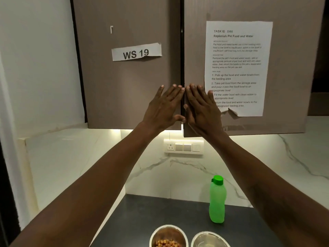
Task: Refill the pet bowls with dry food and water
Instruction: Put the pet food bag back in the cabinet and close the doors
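Two steel bowls sit at the near edge of the dark tabletop [160, 207]; the left bowl [168, 235] holds brown kibble [166, 242], the right bowl [210, 238] looks filled with clear water; a capped green bottle [217, 200] stands upright just beyond them. Above, both hands press flat against the cabinet doors; the left hand [166, 106] on the left door [128, 77], the right hand [201, 107] on the right door [249, 125]; each grip is wide, fingers spread, holding nothing. A printed task sheet [238, 66] hangs on the right door.

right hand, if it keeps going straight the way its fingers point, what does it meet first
The right hand lies flat on the right cabinet door, fingers pointing up. Sliding on, it would likely only cross bare door; the taped task sheet sits just beside that line.
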Available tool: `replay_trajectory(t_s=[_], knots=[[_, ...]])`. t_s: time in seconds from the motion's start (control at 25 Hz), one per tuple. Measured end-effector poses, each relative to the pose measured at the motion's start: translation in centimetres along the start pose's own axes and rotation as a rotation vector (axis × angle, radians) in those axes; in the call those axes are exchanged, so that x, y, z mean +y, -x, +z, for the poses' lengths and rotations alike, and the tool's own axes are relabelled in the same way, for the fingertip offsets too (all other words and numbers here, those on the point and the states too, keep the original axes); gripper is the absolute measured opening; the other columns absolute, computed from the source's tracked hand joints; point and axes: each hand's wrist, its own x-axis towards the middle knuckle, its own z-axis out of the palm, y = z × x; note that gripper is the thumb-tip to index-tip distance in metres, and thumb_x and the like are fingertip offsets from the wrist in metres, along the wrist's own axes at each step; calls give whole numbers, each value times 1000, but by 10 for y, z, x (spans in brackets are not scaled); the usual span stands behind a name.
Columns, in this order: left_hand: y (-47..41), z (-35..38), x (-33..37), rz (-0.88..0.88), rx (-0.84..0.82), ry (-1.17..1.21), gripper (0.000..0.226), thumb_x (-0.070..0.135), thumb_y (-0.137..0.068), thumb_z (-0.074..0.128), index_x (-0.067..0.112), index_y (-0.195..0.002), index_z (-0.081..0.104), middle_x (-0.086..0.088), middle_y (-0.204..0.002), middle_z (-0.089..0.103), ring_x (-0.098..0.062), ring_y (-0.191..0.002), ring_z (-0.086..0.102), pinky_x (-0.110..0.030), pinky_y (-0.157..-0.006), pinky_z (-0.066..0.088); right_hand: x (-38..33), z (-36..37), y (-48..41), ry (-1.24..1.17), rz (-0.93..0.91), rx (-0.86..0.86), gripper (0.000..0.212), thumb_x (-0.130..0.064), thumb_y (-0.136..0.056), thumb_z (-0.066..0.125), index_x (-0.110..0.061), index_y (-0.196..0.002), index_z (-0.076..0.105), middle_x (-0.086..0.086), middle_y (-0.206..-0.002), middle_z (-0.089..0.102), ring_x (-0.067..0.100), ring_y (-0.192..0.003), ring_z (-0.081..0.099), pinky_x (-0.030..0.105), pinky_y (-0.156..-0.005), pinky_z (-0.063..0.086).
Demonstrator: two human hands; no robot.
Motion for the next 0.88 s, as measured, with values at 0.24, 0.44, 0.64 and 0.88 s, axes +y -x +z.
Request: replay_trajectory(t_s=[0.24,0.44,0.64,0.88], knots=[[-15,40,-16,4,-20,-32,98,64,-92,62,7,-163,26,-13,-170,28,-28,-160,21,-50,-130,9,11,40,-6,38,4,24,55,-34,-107,40,-14,-159,35,6,-166,31,26,-157,20,52,-127,14],[-25,60,-25,17,-44,-56,99,68,-93,57,8,-164,22,-13,-171,24,-27,-161,17,-49,-131,6,19,59,-6,72,0,11,55,-32,-107,38,-14,-159,34,7,-167,30,27,-157,20,51,-128,12],[-33,74,-24,3,-80,-50,97,67,-96,52,8,-165,17,-12,-173,19,-26,-162,12,-46,-131,4,27,71,-8,86,15,-29,57,-31,-104,41,-15,-159,35,5,-166,31,26,-156,22,51,-127,13],[-33,79,-22,-25,-113,46,96,60,-98,56,8,-165,11,-11,-174,11,-25,-162,6,-40,-130,6,30,77,-8,102,4,-9,56,-31,-106,42,-14,-158,36,6,-166,32,28,-156,23,51,-128,12]])
